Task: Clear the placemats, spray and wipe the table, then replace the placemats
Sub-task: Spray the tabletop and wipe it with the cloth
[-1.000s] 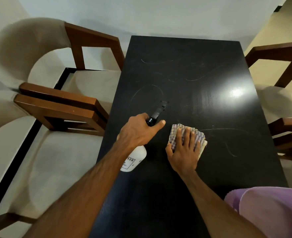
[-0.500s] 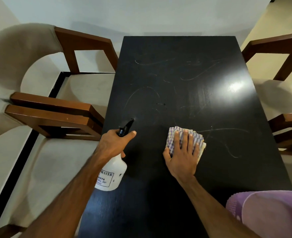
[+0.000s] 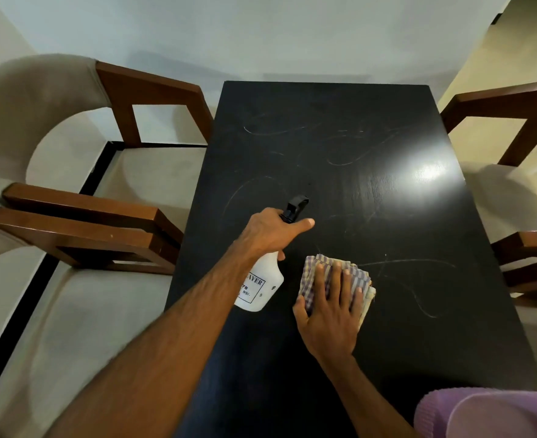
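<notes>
A black rectangular table [image 3: 371, 128] fills the middle of the view, with faint streaks and a bright light reflection on its top. My left hand [image 3: 270, 233] grips the neck of a white spray bottle [image 3: 262, 284] with a black nozzle, held above the table's left-centre and aimed at the far end. My right hand [image 3: 332, 306] lies flat, fingers straight, on a folded checked cloth [image 3: 316, 267] that rests on the table just right of the bottle. No placemats are in view.
Two wooden chairs with beige cushions [image 3: 80, 197] stand close along the table's left side. Wooden chair frames [image 3: 513, 121] flank the right side. A purple fabric shape [image 3: 488, 412] sits at the bottom right corner. A white wall lies beyond the far edge.
My left hand swung the spray bottle left toward the table's edge half a second ago, then back over the table's centre-left. My right hand stayed on the cloth.
</notes>
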